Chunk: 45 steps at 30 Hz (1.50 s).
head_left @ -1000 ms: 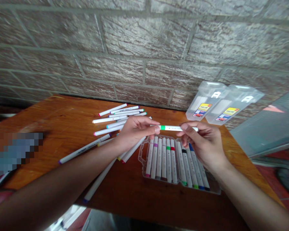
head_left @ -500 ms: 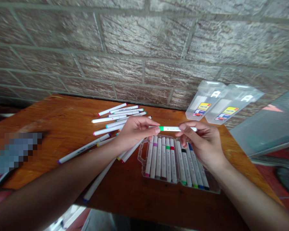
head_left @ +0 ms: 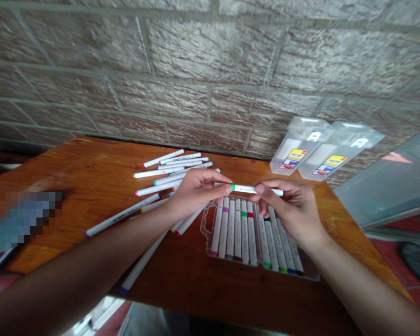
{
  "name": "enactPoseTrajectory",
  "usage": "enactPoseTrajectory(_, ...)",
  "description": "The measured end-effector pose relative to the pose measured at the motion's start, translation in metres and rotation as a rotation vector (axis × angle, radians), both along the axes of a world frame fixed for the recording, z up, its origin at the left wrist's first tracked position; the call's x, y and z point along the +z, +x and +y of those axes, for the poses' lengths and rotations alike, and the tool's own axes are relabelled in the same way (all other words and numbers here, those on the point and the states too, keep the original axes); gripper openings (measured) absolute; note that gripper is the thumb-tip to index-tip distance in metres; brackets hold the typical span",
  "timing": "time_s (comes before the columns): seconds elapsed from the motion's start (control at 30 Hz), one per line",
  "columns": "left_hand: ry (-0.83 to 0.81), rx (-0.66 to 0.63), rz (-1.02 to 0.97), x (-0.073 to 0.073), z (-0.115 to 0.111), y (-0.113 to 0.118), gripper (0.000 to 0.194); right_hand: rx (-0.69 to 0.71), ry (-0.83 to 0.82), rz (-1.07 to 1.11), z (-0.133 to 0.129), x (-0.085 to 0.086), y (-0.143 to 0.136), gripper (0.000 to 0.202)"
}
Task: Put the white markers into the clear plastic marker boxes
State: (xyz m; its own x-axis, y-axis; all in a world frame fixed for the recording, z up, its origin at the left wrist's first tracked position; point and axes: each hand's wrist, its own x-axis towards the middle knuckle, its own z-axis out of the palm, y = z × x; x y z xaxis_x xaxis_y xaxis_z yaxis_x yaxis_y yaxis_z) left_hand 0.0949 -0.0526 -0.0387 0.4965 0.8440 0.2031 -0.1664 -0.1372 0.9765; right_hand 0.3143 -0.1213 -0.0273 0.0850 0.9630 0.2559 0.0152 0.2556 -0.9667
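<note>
A white marker (head_left: 245, 189) with a green band is held level between my two hands, above the table. My left hand (head_left: 199, 189) pinches its left end, and the fingers cover that tip. Thumb and fingers of my right hand (head_left: 290, 200) grip the barrel near its right end. Just below lies a clear plastic marker case (head_left: 203, 228) with a row of white markers in each half; my right hand hides part of the right row. Loose white markers (head_left: 159, 172) with variously coloured ends are spread beyond and beneath my left forearm.
Two translucent plastic containers (head_left: 289, 156) with yellow labels stand at the back right, by a stone-block wall (head_left: 210, 51). A pixelated object (head_left: 21, 224) lies at the left of the wooden table (head_left: 210, 289). One loose marker (head_left: 143, 263) lies near the front edge.
My right hand has shifted slightly left along the marker. Less of the green band shows beside my left fingers, and the marker now slopes down slightly to the right.
</note>
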Motion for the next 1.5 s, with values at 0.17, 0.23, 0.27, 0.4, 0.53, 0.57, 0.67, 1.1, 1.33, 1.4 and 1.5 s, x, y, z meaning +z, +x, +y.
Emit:
enactPoseTrajectory(0.17,0.094,-0.021,0.038,-0.004,0.000,0.001,0.019,-0.009,0.090,-0.163,-0.002,-0.003,-0.001,0.013)
enactPoseTrajectory(0.23,0.133,-0.027,0.044,-0.006,0.000,0.001,0.018,-0.047,0.164,-0.269,-0.003,-0.005,-0.001,0.012)
enactPoseTrajectory(0.27,0.145,-0.030,0.054,-0.008,-0.001,0.001,0.018,-0.069,0.200,-0.329,-0.004,-0.006,0.000,0.012)
enactPoseTrajectory(0.4,0.181,-0.025,0.120,-0.011,-0.006,0.001,0.019,-0.123,0.301,-0.563,-0.009,-0.008,0.002,0.015)
enactPoseTrajectory(0.53,0.205,-0.025,0.160,-0.009,-0.012,0.003,0.019,-0.148,0.345,-0.666,-0.011,-0.006,0.001,0.017)
enactPoseTrajectory(0.57,0.205,-0.034,0.155,-0.008,-0.013,0.003,0.018,-0.152,0.351,-0.689,-0.012,-0.005,0.001,0.017)
enactPoseTrajectory(0.67,0.187,-0.076,0.130,-0.005,-0.016,0.004,0.017,-0.173,0.358,-0.738,-0.012,-0.001,-0.001,0.018)
enactPoseTrajectory(1.1,0.282,-0.017,0.107,-0.005,-0.012,0.004,0.011,-0.054,0.140,-0.392,-0.011,-0.009,-0.003,0.014)
enactPoseTrajectory(1.33,0.214,0.006,0.060,0.005,-0.011,0.003,0.009,-0.004,0.090,-0.223,-0.008,0.002,-0.007,0.008)
enactPoseTrajectory(1.4,0.180,-0.008,0.028,0.005,-0.009,0.003,0.008,0.017,0.037,-0.177,-0.008,0.004,-0.006,0.009)
enactPoseTrajectory(1.5,0.118,-0.043,-0.009,0.002,-0.006,0.002,0.009,0.052,-0.036,-0.099,-0.007,0.004,-0.005,0.010)
